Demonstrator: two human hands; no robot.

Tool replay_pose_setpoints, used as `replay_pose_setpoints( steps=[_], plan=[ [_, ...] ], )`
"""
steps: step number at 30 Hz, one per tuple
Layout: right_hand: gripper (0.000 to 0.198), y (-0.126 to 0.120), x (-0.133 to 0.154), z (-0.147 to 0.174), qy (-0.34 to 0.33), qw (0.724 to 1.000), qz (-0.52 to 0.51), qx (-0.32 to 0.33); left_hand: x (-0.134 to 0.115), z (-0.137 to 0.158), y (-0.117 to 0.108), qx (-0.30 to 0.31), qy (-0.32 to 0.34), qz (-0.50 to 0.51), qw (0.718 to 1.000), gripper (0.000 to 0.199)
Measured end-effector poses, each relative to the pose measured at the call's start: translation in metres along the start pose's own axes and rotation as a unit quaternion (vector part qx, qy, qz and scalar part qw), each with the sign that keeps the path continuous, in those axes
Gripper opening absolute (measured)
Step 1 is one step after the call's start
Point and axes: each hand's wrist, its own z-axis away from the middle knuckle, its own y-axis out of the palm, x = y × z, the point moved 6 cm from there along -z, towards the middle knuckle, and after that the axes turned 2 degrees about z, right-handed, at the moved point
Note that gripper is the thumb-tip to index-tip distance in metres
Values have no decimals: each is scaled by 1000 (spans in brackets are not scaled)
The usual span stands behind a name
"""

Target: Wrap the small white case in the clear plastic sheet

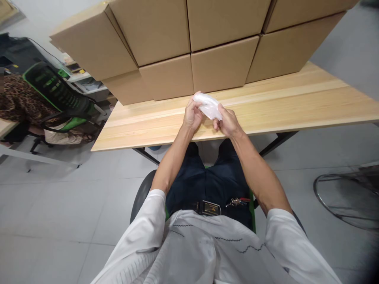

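Note:
A small white, partly see-through wrapped packet (pixel 209 105) is held up between my two hands, over the front part of the wooden table (pixel 142 124). My left hand (pixel 193 112) has its fingers closed on the packet's left end. At the right end, my right hand (pixel 226 120) pinches it between thumb and fingers. The packet looks soft and creased, and what is inside cannot be made out. Both forearms reach in over the table's front edge.
Stacked cardboard boxes (pixel 166 77) line the back of the table, close beyond my hands. To the left, a person in a leopard-print top (pixel 17 94) sits on a black and green mesh chair (pixel 53 85). A round metal frame (pixel 334 201) stands on the floor at right.

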Motion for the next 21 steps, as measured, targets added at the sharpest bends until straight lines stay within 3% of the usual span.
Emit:
replay_pose_setpoints(
  steps=[3,7,9,12,13,16,21],
  plan=[
    [103,-2,-3,-2,2,1000,-2,9,1,2,2,-6,14,-2,1000,74],
    [109,-5,-7,-3,-1,1000,4,1,4,0,0,0,31,-45,998,65],
    [114,-5,-4,-3,-6,1000,20,-8,5,-3,-1,15,50,-78,996,54],
    [116,-4,4,-1,-15,998,60,-16,7,-7,-1,32,80,-100,991,20],
    [116,-3,7,-1,-14,997,72,-13,7,-8,-2,33,86,-103,990,18],
    [115,0,10,1,2,997,77,9,9,-9,-5,8,84,-108,991,21],
    [94,4,3,2,-2,1000,16,23,10,-6,-7,-38,42,-104,993,52]
  ],
)
